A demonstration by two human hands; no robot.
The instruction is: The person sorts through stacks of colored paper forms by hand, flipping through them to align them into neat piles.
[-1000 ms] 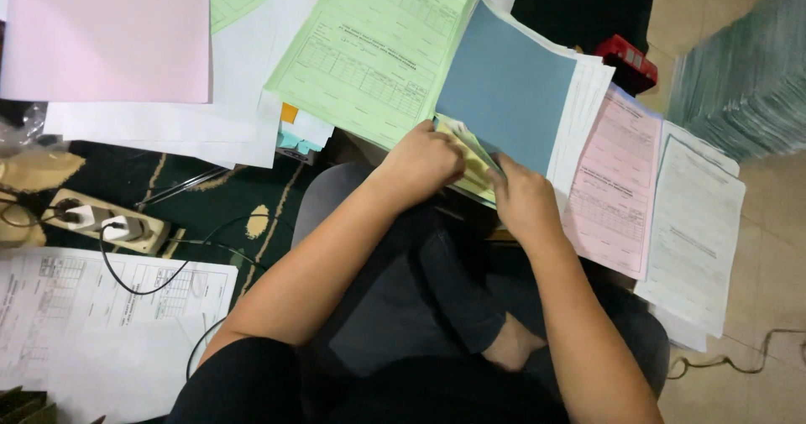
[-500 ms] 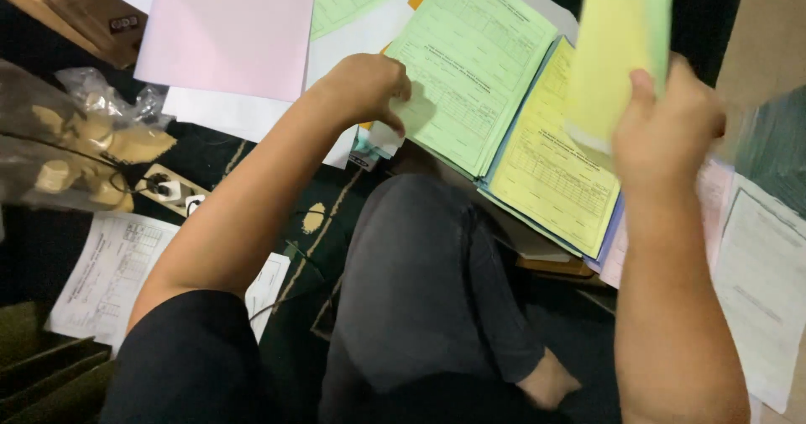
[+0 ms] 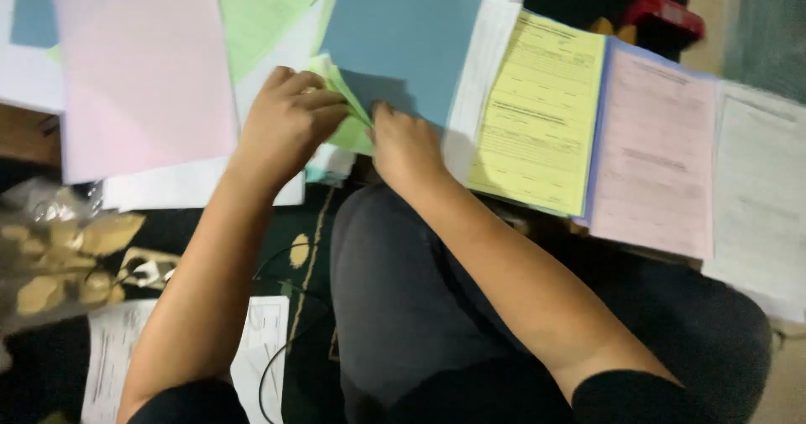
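Here, seated over dark-trousered knees, the left hand and right hand pinch the corner of a light green sheet under a blue sheet, mid-sorting; yellow, pink and white forms lie spread beyond.

The single head-worn camera is looking steeply down from close above the seated person's lap, facing forward over both forearms toward the papers that are lying spread across the floor. No second view is sharing this scene.
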